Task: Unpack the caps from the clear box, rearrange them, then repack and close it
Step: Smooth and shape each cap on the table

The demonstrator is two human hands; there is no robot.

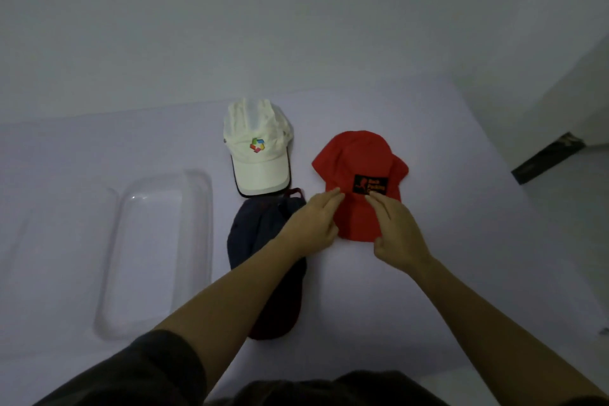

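Left hand (pixel 313 221) and right hand (pixel 397 232) rest straight fingers (pixel 332 197) on the red cap (pixel 356 155) (left forearm (pixel 230 290) overlies the navy cap (pixel 250 234)).

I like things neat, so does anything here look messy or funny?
Nothing is spilled or torn. The white cap has a crumpled crown, and its brim meets the back of the dark cap. The red cap lies apart from the white one.

Both bare forearms reach forward; left hand (pixel 313 222) and right hand (pixel 400 234) lay straight fingers side by side on the red cap (pixel 359 155).
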